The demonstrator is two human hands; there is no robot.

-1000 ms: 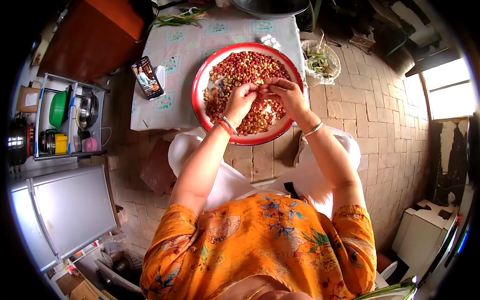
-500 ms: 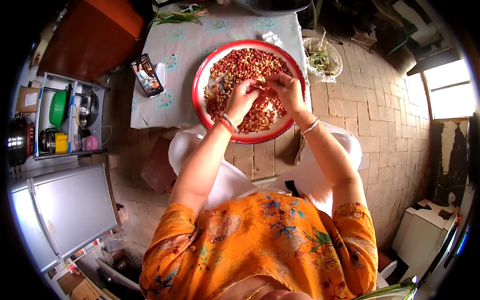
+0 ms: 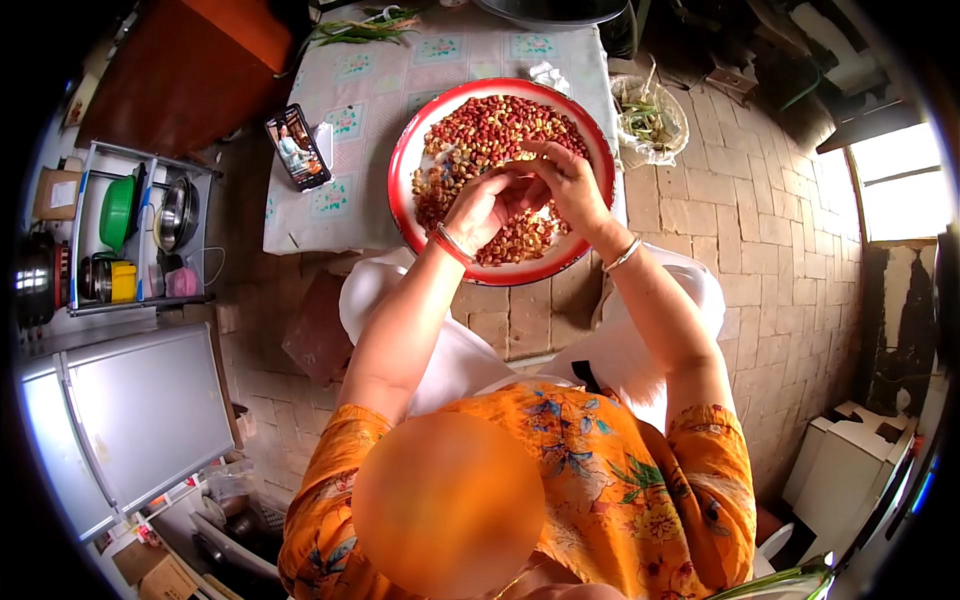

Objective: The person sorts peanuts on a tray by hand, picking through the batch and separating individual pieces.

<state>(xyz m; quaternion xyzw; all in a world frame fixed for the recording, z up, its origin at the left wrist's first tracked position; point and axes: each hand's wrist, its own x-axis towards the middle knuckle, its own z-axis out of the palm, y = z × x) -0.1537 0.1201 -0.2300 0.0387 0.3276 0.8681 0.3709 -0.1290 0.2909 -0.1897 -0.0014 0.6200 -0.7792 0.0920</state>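
A round white tray with a red rim (image 3: 402,205) holds many red and tan kernels (image 3: 497,125), which look like peanuts or beans. Over its middle, my left hand (image 3: 487,207) is half curled with the palm turned up, a silver bangle and a red band at its wrist. My right hand (image 3: 572,187) meets it from the right, fingers bent over the left fingertips, a pale bangle on that wrist. The fingers of both hands are pressed together, and whatever lies between them is too small or hidden to name.
A phone (image 3: 298,148) leans on a stand at the left of the patterned tablecloth (image 3: 375,100). Green stalks (image 3: 365,28) and a dark basin (image 3: 550,10) lie at the far edge. A lined basket (image 3: 650,120) stands right of the table.
My hands have gone from pinching with fingertips apart from the palms to a more cupped shape, the right fingers now over the left. The tray appears slightly shifted in view.
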